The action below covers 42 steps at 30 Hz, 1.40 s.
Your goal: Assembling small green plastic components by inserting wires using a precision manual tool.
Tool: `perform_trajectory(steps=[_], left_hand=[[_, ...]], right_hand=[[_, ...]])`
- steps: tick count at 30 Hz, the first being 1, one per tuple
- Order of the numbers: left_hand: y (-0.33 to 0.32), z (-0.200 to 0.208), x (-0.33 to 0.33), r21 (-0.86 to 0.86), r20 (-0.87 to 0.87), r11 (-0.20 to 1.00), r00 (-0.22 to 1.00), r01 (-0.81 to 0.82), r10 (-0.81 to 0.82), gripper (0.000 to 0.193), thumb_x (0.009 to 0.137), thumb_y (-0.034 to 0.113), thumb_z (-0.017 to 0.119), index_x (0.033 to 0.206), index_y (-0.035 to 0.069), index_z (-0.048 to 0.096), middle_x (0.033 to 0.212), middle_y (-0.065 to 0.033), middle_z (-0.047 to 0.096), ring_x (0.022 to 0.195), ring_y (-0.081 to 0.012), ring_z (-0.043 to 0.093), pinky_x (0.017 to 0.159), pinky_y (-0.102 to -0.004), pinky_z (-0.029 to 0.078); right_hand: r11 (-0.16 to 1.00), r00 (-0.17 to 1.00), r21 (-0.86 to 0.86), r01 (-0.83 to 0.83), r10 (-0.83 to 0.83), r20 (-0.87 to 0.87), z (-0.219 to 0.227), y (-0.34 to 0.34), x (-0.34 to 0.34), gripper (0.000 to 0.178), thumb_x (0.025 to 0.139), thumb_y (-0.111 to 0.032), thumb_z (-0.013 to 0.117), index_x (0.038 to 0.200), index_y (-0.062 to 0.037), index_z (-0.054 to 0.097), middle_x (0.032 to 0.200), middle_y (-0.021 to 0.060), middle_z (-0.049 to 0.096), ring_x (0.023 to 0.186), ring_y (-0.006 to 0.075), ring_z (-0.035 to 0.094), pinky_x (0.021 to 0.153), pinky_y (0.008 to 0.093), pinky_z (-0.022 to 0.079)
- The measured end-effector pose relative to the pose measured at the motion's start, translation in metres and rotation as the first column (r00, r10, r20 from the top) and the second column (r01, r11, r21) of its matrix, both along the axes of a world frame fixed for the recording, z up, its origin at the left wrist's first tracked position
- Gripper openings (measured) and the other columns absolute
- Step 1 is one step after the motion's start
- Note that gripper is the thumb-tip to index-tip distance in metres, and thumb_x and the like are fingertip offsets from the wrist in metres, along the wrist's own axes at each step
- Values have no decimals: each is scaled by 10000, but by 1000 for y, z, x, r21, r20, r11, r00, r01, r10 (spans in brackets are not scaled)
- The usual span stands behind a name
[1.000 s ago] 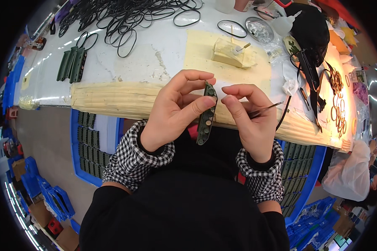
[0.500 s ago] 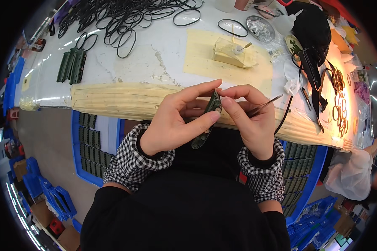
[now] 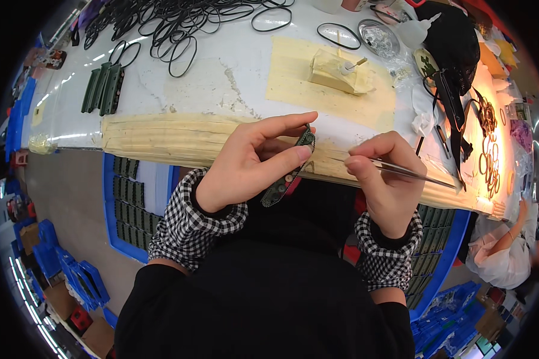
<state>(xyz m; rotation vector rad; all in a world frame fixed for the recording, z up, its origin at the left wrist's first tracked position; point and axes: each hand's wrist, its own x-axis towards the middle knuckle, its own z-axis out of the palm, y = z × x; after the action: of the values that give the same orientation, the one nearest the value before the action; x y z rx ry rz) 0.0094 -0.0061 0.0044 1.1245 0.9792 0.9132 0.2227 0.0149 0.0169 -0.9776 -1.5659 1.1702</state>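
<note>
My left hand [image 3: 236, 164] pinches a narrow dark green toy tank track assembly [image 3: 277, 190] between thumb and fingers. Small round wheels show along its side, and it slants over the front edge of the table. To the right, my right hand [image 3: 392, 185] is closed round a pair of thin metal tweezers [image 3: 414, 173]; their tip points left, apart from the track assembly. Several similar green pieces [image 3: 103, 88] lie together at the table's left. Loose black rubber loops [image 3: 176, 30] are heaped at the far side.
A yellow wrapped block [image 3: 335, 75] with upright sticks stands on a yellow sheet [image 3: 284, 84]. Blue trays [image 3: 109, 209] of green parts sit below the table on both sides. A black bag [image 3: 452, 45] and a lit lamp area are at right, near another person's sleeve [image 3: 497, 257].
My right hand has moved right, away from the track assembly, and the tweezers now point left. My left hand keeps its hold, with the assembly slightly lower and tilted more.
</note>
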Motion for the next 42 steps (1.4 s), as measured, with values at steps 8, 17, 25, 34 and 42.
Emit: perform_trajectory(steps=[8, 17, 25, 34, 42], left_hand=[[1, 1, -5, -13, -6, 991, 991, 133, -133, 445, 922, 51, 543, 1357, -17, 479, 1116, -119, 651, 940, -111, 631, 771, -205, 475], [2, 0, -5, -7, -38, 989, 988, 151, -151, 450, 904, 72, 558, 1342, -16, 500, 1027, -100, 676, 830, -77, 617, 699, -195, 460], [1, 2, -4, -20, -46, 985, 984, 173, -174, 432, 897, 68, 568, 1322, 1, 532, 805, -29, 665, 690, -23, 521, 609, -182, 394], [4, 0, -1, -56, -13, 982, 983, 180, -181, 408, 890, 55, 609, 1279, -44, 539, 843, -48, 654, 665, -41, 553, 579, -192, 445], [5, -2, 1, -42, 30, 982, 983, 184, -183, 396, 877, 41, 621, 1248, -74, 545, 897, -67, 661, 685, -53, 583, 587, -195, 475]], right_hand=[[958, 977, 199, -208, 191, 98, 3, 21, 9, 139, 793, -25, 734, 911, 29, 683, 839, 94, 685, 790, 157, 663, 699, 261, 521], [973, 972, 29, -228, 226, 57, 6, 20, 3, 141, 817, -26, 723, 904, 47, 638, 827, 81, 688, 781, 138, 676, 719, 248, 539], [916, 906, 117, -384, 348, 242, 19, 32, 6, 93, 815, -8, 706, 862, 42, 643, 795, 79, 682, 760, 138, 675, 686, 235, 527], [760, 754, 227, -609, 466, 462, 34, 54, 5, 148, 730, -74, 749, 798, -27, 627, 748, 81, 634, 663, 259, 621, 581, 317, 486], [625, 595, 203, -754, 519, 614, 54, 56, 1, 156, 752, -94, 758, 846, -24, 654, 814, 105, 671, 754, 265, 683, 636, 322, 537]])
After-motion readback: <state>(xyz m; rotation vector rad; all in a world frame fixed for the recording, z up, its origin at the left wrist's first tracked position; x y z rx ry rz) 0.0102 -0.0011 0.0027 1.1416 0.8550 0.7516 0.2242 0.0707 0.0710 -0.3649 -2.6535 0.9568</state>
